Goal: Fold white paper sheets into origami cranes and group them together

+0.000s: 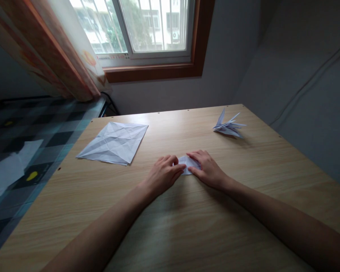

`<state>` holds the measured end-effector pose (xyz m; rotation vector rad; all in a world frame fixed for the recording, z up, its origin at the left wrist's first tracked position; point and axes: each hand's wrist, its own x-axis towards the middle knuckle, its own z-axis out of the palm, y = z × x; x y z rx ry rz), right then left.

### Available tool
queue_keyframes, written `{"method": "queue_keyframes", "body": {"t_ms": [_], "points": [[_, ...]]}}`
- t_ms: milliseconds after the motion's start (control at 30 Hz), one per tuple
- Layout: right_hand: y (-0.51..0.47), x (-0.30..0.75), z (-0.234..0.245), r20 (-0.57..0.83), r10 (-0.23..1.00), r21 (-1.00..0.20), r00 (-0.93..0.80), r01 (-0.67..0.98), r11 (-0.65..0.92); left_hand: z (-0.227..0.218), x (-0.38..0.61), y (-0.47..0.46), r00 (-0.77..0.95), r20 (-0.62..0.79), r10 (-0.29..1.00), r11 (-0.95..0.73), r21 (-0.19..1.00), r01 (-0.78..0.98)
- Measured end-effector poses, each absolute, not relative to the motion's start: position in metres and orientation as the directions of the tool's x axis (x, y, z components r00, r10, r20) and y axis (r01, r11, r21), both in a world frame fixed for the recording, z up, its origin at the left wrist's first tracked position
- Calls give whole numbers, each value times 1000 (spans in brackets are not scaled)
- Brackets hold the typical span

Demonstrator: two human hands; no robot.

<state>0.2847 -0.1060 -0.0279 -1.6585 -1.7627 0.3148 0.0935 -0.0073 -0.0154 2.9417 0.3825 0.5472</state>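
Note:
A small folded piece of white paper (187, 162) lies on the wooden tabletop (170, 226) between my two hands. My left hand (164, 172) has its fingers curled over the paper's left side, with thumb and forefinger closed on it. On the right side, my right hand (205, 168) rests with its thumb and fingers around the paper's edge. Parts of the paper are hidden under the fingers of both hands.
Creased square paper sheets (113, 143) lie flat at the table's back left. A pointed folded-paper shape (229, 126) stands at the back right. Left of the table, a bed with a checked cover (56, 113) bears loose white paper (11, 170). A window (158, 26) is behind.

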Motion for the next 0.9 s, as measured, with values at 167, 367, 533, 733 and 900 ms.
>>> {"method": "queue_keyframes", "body": {"t_ms": [167, 367, 533, 733, 900], "points": [[-101, 284, -28, 273, 956, -658, 108, 746, 104, -14, 94, -8, 906, 342, 250, -967, 129, 218], [-105, 281, -23, 294, 953, -632, 73, 763, 136, -10, 94, -9, 897, 346, 276, -961, 104, 256], [-110, 280, -25, 374, 927, -498, -23, 838, 221, -8, 94, -10, 892, 341, 298, -955, 118, 274], [-114, 277, -21, 368, 922, -311, -119, 919, 243, -8, 94, -11, 902, 345, 260, -965, 61, 255], [-117, 275, -14, 328, 922, -169, -207, 947, 273, -6, 94, -13, 903, 332, 273, -962, 68, 265]]}}
